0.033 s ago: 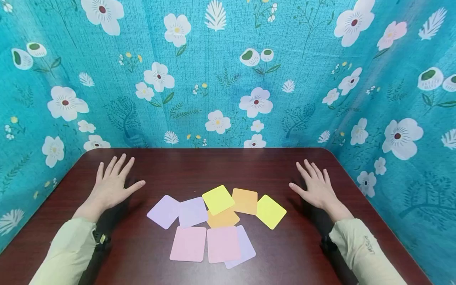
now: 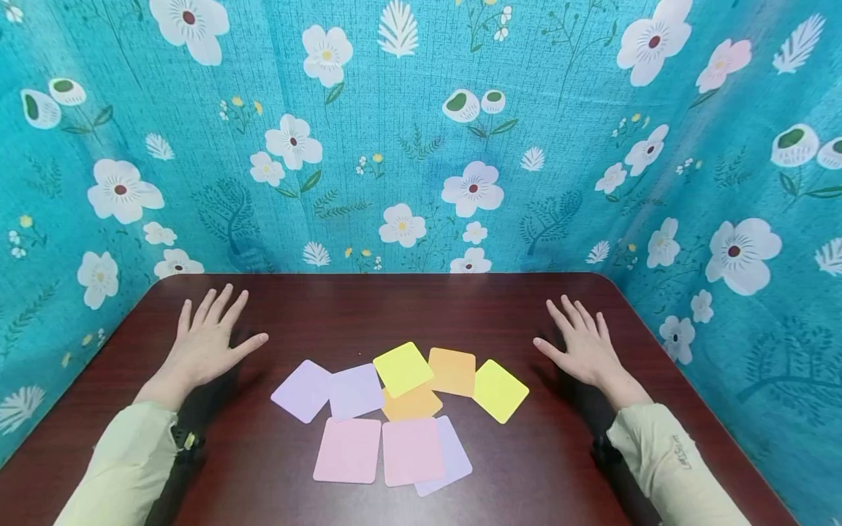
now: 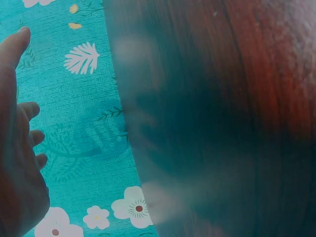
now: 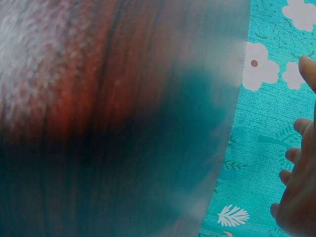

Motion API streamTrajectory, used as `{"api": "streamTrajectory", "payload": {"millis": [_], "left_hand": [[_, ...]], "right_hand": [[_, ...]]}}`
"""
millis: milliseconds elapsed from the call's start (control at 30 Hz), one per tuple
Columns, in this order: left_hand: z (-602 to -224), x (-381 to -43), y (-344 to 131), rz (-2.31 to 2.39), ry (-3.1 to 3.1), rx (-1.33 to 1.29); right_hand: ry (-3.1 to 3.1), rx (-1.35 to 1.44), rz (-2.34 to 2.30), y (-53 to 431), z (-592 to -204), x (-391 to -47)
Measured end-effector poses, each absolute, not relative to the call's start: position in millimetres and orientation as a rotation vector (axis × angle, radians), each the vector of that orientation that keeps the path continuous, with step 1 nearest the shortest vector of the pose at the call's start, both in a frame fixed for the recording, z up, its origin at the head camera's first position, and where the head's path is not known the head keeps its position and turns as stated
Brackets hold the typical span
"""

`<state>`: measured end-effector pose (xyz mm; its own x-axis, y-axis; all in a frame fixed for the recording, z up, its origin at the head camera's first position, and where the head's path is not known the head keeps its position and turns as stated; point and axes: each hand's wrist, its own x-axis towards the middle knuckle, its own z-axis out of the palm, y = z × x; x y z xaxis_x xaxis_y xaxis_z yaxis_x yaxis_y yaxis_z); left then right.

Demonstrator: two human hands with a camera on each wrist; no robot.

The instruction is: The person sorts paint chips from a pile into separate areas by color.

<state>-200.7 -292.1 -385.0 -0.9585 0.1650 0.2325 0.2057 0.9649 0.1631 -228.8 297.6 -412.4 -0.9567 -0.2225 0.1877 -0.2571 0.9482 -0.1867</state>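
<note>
with left hand [image 2: 202, 352] and right hand [image 2: 588, 352] spread wide, holding nothing, towards side edges of the table [image 2: 395, 307]; between them, well off the far edge, find square cards [image 2: 413, 405]: probably light, stiffish, slippery; pinch by corners.

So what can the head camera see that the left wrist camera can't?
Only the head view shows the pink, purple, orange and yellow square cards, the right fingers and the pale sleeves. Only the left wrist view gives a blurry close-up of the wooden table, with a bright reddish patch; I can't make out any new thing in it. Both show the left fingers, the table and the flowery blue curtain.
</note>
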Motion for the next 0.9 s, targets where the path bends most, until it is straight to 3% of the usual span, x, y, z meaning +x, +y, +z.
{"api": "streamTrajectory", "payload": {"millis": [900], "left_hand": [[-391.8,-198.7,-278.2,-0.298,-2.915,-0.285]], "right_hand": [[-2.93,0.507,0.319,264.8,-404.3,-228.3]]}}
